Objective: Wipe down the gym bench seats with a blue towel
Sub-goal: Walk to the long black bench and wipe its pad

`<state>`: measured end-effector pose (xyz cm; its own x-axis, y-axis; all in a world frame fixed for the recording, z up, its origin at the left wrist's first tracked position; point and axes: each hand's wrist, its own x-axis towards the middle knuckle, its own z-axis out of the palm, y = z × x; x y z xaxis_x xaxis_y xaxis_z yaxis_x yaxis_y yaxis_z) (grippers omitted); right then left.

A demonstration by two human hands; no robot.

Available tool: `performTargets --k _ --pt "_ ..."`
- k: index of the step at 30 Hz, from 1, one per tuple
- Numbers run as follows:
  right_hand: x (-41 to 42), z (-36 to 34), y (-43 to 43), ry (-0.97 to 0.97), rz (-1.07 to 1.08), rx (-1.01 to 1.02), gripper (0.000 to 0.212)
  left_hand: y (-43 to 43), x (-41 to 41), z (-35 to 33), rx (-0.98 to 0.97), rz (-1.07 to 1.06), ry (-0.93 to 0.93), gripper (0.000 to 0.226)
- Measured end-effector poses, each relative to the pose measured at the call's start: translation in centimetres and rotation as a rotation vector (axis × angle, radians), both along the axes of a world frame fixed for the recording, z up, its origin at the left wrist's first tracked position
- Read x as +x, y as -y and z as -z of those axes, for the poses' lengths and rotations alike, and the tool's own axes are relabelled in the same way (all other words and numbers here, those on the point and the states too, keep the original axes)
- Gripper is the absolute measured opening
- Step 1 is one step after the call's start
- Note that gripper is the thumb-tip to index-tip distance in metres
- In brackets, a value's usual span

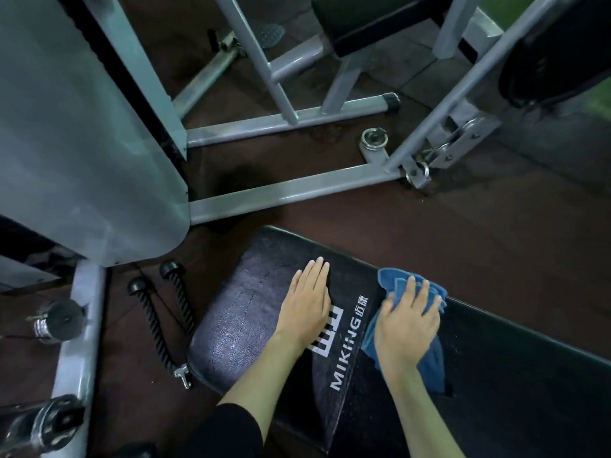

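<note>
Bench seat [251, 312] close below, wiping midway (my guess). Left of MIKING logo [347, 348]: left hand [309, 302] flat, fingers together, bracing pad. Right of logo: right hand [408, 325] spread, pressing blue towel [433, 361] onto pad. Worn end left of logo probably undone.

Blue towel [429, 355], black bench [251, 312]
</note>
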<state>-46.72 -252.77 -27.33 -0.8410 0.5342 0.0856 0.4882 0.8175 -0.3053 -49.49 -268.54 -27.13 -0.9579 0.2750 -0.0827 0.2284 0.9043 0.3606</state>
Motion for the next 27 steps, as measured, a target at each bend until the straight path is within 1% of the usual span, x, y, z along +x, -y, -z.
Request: performTargets --k 2,4,7,8,11,16,20,22,25,27 --pt "-0.8 -0.2 1.4 0.046 -0.047 -0.006 0.048 0.0 -0.1 0.0 -0.013 -0.004 -0.011 0.063" --pt "-1.6 -0.2 2.7 0.049 -0.115 -0.020 0.053 -0.2 -0.1 0.0 -0.016 -0.015 -0.026 0.059" --pt "-1.4 -0.1 3.1 0.047 -0.291 0.035 0.062 -0.4 0.0 -0.2 -0.044 -0.015 0.004 0.067" --pt "-1.0 0.0 2.7 0.047 -0.343 0.065 0.063 -0.6 0.1 -0.3 -0.068 -0.025 -0.001 0.067" --pt "0.3 0.4 0.7 0.040 -0.412 0.117 0.063 -1.6 0.6 -0.6 -0.144 -0.035 -0.044 0.056" --pt "2.7 0.5 -3.3 0.037 -0.361 0.138 0.058 -4.8 2.0 -0.5 -0.094 0.068 -0.084 0.052" --pt "5.0 0.4 -8.1 0.005 -0.242 0.115 0.049 -7.6 3.2 -0.4 -0.076 0.154 -0.081 0.051" --pt "6.3 0.6 -11.3 -0.004 -0.174 0.102 0.054 -9.0 3.8 -0.4 -0.060 0.177 -0.081 0.051" --pt "8.1 1.8 -17.0 0.066 -0.085 0.134 0.061 -10.6 4.8 -0.4 -0.052 0.203 -0.061 0.050" --pt "8.8 2.1 -19.2 0.072 0.005 0.126 0.064 -11.3 5.2 -0.4 -0.056 0.185 -0.042 0.051"
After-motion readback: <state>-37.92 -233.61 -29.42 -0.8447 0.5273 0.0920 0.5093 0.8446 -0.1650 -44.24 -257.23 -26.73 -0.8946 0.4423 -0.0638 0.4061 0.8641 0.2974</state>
